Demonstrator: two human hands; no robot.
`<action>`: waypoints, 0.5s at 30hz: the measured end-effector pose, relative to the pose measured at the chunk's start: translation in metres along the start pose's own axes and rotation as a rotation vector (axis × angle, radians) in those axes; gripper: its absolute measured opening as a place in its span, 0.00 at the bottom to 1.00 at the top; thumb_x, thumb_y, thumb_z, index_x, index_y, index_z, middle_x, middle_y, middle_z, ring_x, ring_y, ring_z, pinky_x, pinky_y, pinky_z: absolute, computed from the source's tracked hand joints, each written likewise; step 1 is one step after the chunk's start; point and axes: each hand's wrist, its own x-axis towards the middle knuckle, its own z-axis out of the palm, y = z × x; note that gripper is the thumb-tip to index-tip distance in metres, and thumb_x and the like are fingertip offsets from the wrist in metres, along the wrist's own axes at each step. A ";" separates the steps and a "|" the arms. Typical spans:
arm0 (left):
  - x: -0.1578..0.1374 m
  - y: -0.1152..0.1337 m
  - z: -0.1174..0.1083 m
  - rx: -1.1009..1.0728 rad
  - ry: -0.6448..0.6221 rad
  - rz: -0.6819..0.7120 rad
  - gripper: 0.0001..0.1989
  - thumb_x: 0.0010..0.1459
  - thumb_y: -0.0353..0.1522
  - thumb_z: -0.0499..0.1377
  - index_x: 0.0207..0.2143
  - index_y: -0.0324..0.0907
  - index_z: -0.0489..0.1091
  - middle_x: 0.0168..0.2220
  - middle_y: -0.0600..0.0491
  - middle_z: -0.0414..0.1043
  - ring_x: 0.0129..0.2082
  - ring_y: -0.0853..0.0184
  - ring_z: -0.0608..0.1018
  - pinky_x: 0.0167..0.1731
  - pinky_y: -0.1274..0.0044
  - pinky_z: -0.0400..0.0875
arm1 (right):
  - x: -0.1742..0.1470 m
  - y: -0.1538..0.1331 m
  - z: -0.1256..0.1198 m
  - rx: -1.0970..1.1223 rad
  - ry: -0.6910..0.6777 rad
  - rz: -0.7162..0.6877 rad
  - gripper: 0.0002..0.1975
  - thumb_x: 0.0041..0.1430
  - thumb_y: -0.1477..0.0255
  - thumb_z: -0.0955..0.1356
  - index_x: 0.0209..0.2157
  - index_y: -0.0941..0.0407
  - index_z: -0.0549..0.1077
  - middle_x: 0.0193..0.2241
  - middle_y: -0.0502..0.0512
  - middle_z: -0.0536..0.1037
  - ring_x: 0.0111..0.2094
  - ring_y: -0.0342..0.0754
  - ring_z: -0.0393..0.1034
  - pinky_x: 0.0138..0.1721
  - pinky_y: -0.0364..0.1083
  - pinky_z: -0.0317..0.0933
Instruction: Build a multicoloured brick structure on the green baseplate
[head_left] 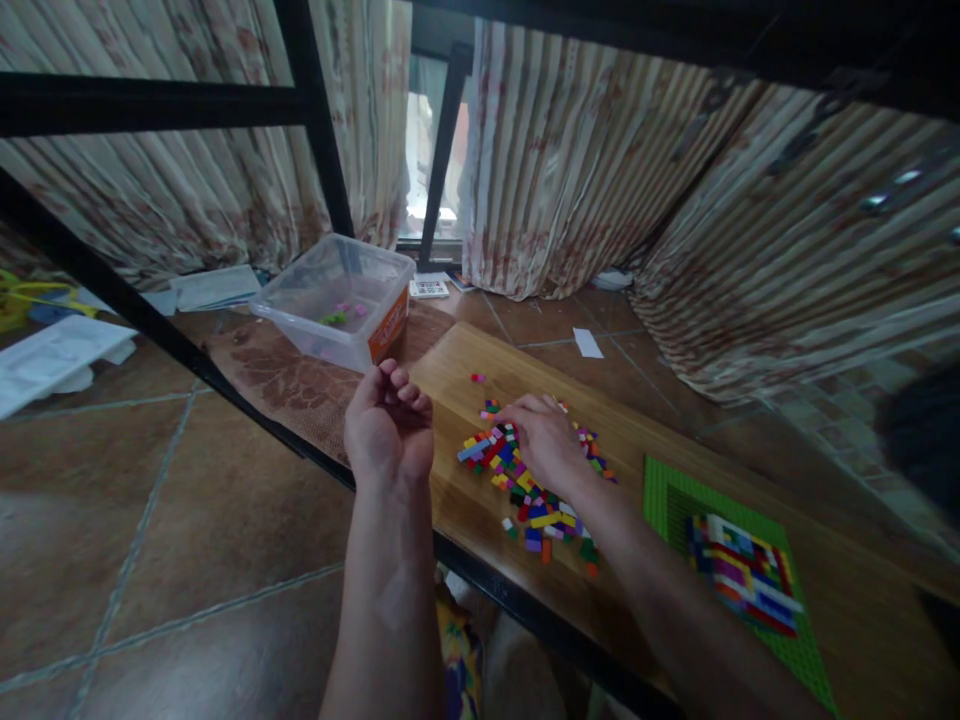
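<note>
My left hand (pixel 389 420) is raised over the near edge of the wooden table, palm up. Its fingers are curled in towards the thumb, and whatever they enclose is hidden. My right hand (pixel 546 440) reaches down into a loose pile of small coloured toy bricks (pixel 517 480). Its fingers are bent together among the bricks, and the fingertips are partly hidden. To the right, a green baseplate (pixel 664 490) carries a built block of many-coloured bricks (pixel 742 570), slightly blurred.
A clear plastic bin (pixel 330 300) with a few bricks inside stands beyond the left end of the wooden table (pixel 457 365). Black metal bars (pixel 322 130) cross the left and top. A white tray (pixel 60 355) lies on the tiled floor, with curtains (pixel 570 150) behind.
</note>
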 end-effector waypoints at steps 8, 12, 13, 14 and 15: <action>0.001 -0.001 -0.001 -0.024 0.004 -0.033 0.10 0.63 0.28 0.49 0.28 0.38 0.65 0.19 0.60 0.61 0.14 0.80 0.63 0.16 0.85 0.58 | -0.034 0.004 -0.007 0.025 -0.012 -0.041 0.22 0.54 0.88 0.60 0.37 0.53 0.79 0.38 0.56 0.77 0.43 0.52 0.65 0.45 0.50 0.60; 0.001 -0.002 0.000 -0.018 0.007 -0.046 0.10 0.63 0.28 0.50 0.28 0.38 0.65 0.19 0.60 0.61 0.14 0.80 0.63 0.16 0.85 0.58 | -0.005 0.001 -0.009 0.042 0.059 -0.006 0.17 0.60 0.83 0.60 0.39 0.54 0.78 0.38 0.56 0.77 0.42 0.51 0.67 0.46 0.49 0.60; 0.001 -0.002 -0.001 -0.017 0.008 -0.044 0.10 0.63 0.28 0.50 0.28 0.38 0.65 0.19 0.60 0.61 0.14 0.80 0.63 0.16 0.85 0.58 | 0.008 0.000 -0.007 0.049 0.074 0.001 0.15 0.61 0.80 0.61 0.41 0.55 0.78 0.39 0.56 0.77 0.43 0.50 0.67 0.47 0.48 0.60; 0.001 -0.002 -0.001 -0.017 0.011 -0.040 0.10 0.63 0.28 0.50 0.28 0.38 0.65 0.19 0.60 0.61 0.14 0.80 0.63 0.16 0.85 0.58 | 0.022 -0.002 -0.003 0.053 0.079 0.016 0.14 0.61 0.79 0.62 0.42 0.55 0.77 0.40 0.57 0.77 0.44 0.50 0.67 0.48 0.48 0.59; 0.001 -0.001 -0.001 -0.018 0.013 -0.036 0.10 0.63 0.28 0.50 0.28 0.38 0.65 0.19 0.60 0.61 0.14 0.80 0.63 0.16 0.85 0.58 | 0.036 -0.004 0.001 0.045 0.056 0.035 0.14 0.61 0.77 0.64 0.45 0.56 0.76 0.42 0.57 0.76 0.46 0.50 0.67 0.49 0.48 0.59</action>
